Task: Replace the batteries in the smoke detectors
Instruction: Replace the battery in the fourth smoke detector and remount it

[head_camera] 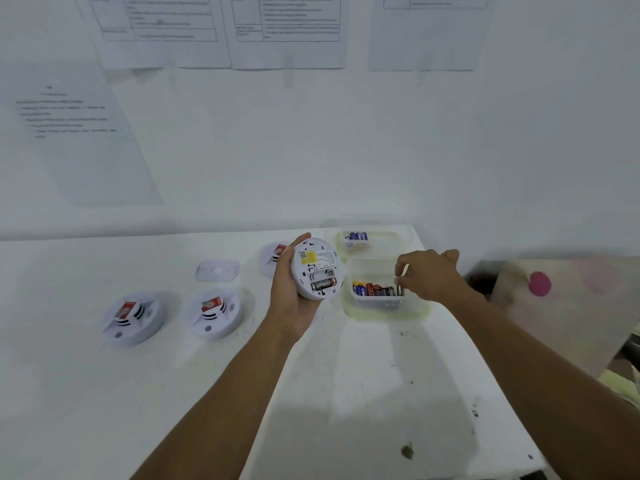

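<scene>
My left hand (289, 299) grips a white round smoke detector (317, 268) with its back turned toward me. Its open battery bay holds one black battery (323, 284), and the slot above looks bare. My right hand (429, 275) reaches over a clear plastic tub (384, 304) of mixed batteries (375, 290) and pinches a silver battery (400, 290) standing at the tub's right end. Three more detectors lie on the white table: one (133, 317) at the left, one (216, 311) beside it, one (275, 256) behind my left hand.
A second clear tub (377, 245) with blue batteries stands behind the first. A flat white cover plate (217, 270) lies mid-table. The table's (381, 393) right edge runs close to my right arm. Printed sheets hang on the wall behind.
</scene>
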